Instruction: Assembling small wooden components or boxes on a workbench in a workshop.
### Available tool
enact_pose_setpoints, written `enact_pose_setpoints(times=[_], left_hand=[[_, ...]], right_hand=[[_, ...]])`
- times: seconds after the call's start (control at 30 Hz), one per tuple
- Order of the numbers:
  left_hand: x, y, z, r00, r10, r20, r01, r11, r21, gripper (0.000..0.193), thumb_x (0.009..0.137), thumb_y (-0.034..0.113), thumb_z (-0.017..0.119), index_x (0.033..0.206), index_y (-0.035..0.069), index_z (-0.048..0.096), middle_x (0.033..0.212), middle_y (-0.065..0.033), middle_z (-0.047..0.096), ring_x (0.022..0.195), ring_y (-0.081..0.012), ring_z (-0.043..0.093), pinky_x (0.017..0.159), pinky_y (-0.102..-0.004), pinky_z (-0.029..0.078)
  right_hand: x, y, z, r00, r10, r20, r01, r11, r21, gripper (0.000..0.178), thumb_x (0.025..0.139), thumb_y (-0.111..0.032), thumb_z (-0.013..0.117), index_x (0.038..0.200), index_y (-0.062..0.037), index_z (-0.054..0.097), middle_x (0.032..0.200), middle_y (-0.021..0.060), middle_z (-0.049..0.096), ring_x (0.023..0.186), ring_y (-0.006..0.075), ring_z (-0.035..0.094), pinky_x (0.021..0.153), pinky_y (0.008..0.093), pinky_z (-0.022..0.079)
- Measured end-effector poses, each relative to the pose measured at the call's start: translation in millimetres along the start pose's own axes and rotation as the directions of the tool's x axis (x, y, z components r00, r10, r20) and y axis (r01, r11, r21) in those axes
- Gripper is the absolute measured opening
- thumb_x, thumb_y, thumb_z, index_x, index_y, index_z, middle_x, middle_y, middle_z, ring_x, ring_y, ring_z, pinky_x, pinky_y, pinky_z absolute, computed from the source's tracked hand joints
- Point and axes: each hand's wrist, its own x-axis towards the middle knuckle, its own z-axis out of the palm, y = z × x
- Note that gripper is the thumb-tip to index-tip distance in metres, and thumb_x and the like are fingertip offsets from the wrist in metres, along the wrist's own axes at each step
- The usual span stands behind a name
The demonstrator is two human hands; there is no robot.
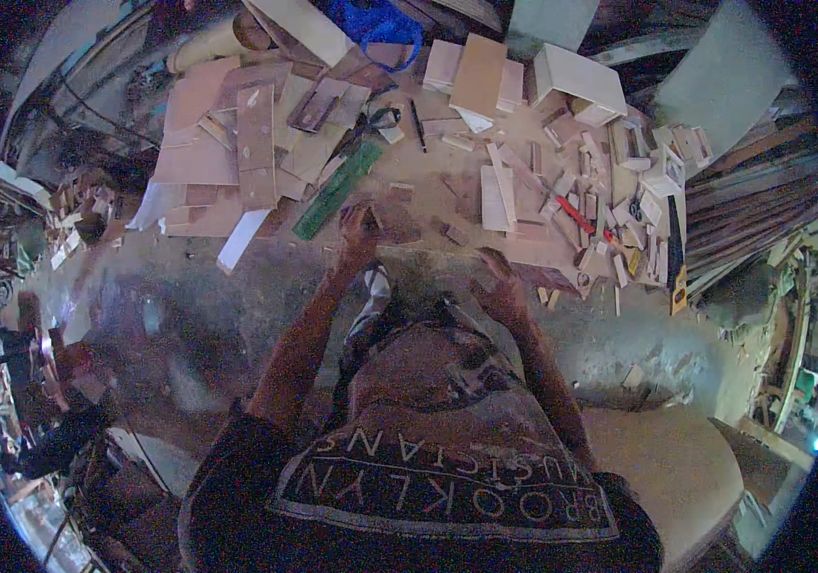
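Observation:
My left hand (361,227) is at the near edge of a low wooden work board (418,215), its fingers curled together. Whatever lies between them, if anything, is too dark and grainy to make out. A green flat strip (337,189) slants just beyond that hand. My right hand (499,284) hovers off the near edge of the board with its fingers loosely apart, and nothing shows in it. Between the hands and a little farther away, a small brown wood block (450,232) rests on the board. Another small piece (401,188) lies beyond it.
Wood sheets (201,124) and boards (257,143) pile up on the left. A pale open box (576,81), many offcuts, a red-handled tool (576,216) and a yellow-handled saw (679,286) crowd the right. A blue bag (371,24) sits at the back.

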Motion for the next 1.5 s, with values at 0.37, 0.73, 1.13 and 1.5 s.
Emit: enact_pose_setpoints(times=[0.37,0.73,1.13,1.5], left_hand=[[-15.1,-18.0,4.0,0.999,0.005,0.042,-0.002,0.998,-0.063,0.047,0.078,0.013,0.065,0.121,0.003,0.053,0.123,-0.0164,0.056,0.118,-0.0365,0.048,0.101,-0.0467,0.036],[6.3,9.1,-22.5,0.859,-0.357,0.367,0.429,0.893,-0.136,0.040,0.086,0.017,0.063,0.123,0.005,0.053,0.122,-0.0129,0.060,0.104,-0.0292,0.061,0.090,-0.0375,0.048],[-9.2,-7.7,-15.3,0.986,0.138,-0.095,-0.140,0.990,-0.013,0.045,0.079,0.006,0.065,0.122,0.001,0.054,0.115,-0.0181,0.061,0.104,-0.0307,0.061,0.087,-0.0411,0.051],[-29.4,-13.3,7.2,0.942,0.241,0.235,-0.329,0.510,0.795,0.049,0.080,0.007,0.063,0.127,0.003,0.049,0.122,-0.0182,0.057,0.108,-0.0336,0.058,0.086,-0.0404,0.051]], right_hand=[[100.3,30.4,130.7,0.984,0.175,-0.018,-0.148,0.881,0.449,0.042,0.081,-0.022,0.067,0.118,-0.0063,0.057,0.118,0.0169,0.058,0.112,0.0313,0.055,0.096,0.0388,0.045],[149.0,-11.5,137.0,0.989,-0.091,0.115,0.087,0.995,0.037,0.036,0.073,0.002,0.060,0.108,-0.0033,0.063,0.110,0.0176,0.063,0.104,0.0351,0.060,0.091,0.0402,0.048],[165.9,-33.0,138.7,0.984,-0.152,0.099,0.146,0.988,0.058,0.026,0.077,0.003,0.061,0.102,-0.0026,0.065,0.099,0.0176,0.066,0.091,0.0333,0.065,0.082,0.0388,0.052],[164.7,-10.4,151.7,0.985,-0.143,0.093,0.140,0.989,0.040,0.029,0.078,0.003,0.060,0.106,-0.0027,0.063,0.103,0.0182,0.065,0.095,0.0332,0.064,0.084,0.0376,0.052]])
